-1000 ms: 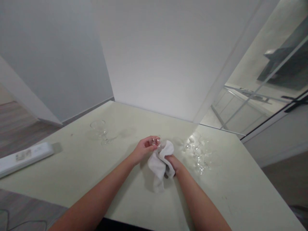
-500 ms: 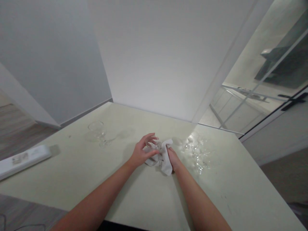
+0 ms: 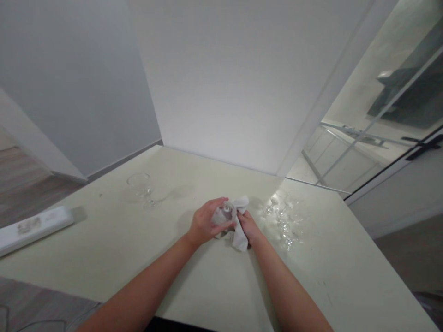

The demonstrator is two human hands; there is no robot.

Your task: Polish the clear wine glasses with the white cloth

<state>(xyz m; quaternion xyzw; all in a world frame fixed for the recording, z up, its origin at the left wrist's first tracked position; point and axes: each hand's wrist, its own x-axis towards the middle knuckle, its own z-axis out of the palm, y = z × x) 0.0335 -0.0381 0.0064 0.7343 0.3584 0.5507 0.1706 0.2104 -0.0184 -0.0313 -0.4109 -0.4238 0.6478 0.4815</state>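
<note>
Head view: a clear glass (image 3: 226, 211) and a white cloth (image 3: 240, 239) held together over the pale worktop (image 3: 197, 290)

The left hand (image 3: 204, 221) is curled around the glass, which touches the cloth on its left side; the right hand (image 3: 249, 228) grips the cloth itself; clustered clear glassware (image 3: 284, 226) lies near, right of the cloth; a stemmed glass (image 3: 148, 190) is well to its left, a long white object (image 3: 38, 229) farther left

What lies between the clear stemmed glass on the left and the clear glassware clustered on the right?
In the head view: the left hand around a clear glass, and the right hand holding a white cloth.
</note>
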